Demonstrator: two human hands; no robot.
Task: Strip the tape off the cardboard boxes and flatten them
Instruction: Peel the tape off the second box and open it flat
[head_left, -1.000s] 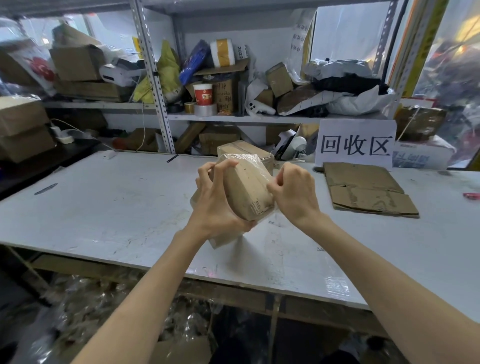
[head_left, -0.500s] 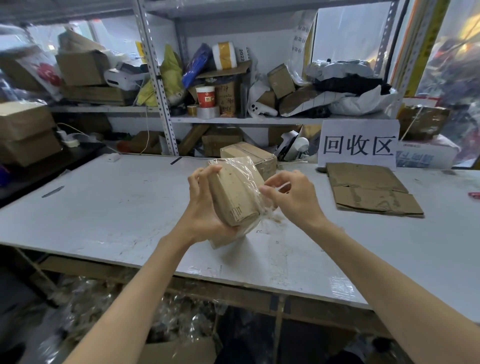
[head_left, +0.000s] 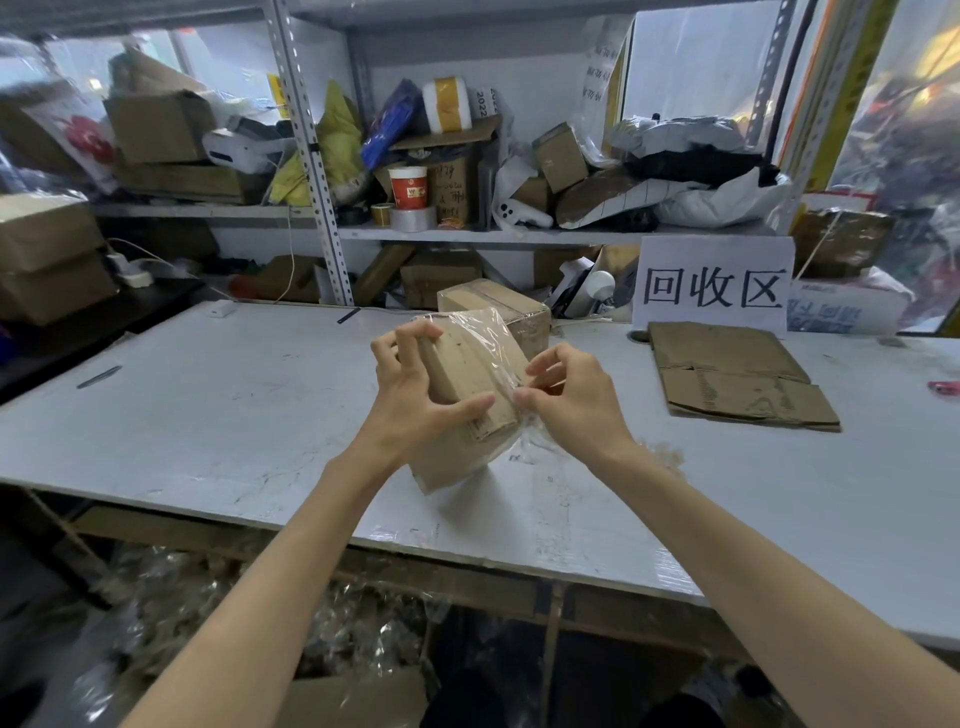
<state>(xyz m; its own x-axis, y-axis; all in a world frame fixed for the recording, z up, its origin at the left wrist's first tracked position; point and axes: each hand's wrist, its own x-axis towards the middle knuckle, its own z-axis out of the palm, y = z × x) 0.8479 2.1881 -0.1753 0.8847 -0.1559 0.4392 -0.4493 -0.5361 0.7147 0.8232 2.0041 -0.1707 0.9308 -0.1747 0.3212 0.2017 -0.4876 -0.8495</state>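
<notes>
A small brown cardboard box (head_left: 467, 374) is held tilted above the white table (head_left: 234, 415), one lower corner near the tabletop. My left hand (head_left: 415, 400) grips it from the left, fingers curled over its top edge and thumb on its front. Clear tape (head_left: 493, 338) hangs loose over the box's right side. My right hand (head_left: 571, 395) pinches that tape at the box's right edge. A second, sealed cardboard box (head_left: 498, 312) stands on the table just behind.
Flattened cardboard (head_left: 737, 379) lies at the right below a white sign (head_left: 711, 286). A knife-like tool (head_left: 98, 376) lies at the far left, a red object (head_left: 943, 387) at the right edge. Cluttered shelves (head_left: 467, 234) rise behind. Crumpled tape fills the floor under the table.
The box has been turned in my left hand so its narrow face points toward me. My right hand has drawn the clear tape off to the right.
</notes>
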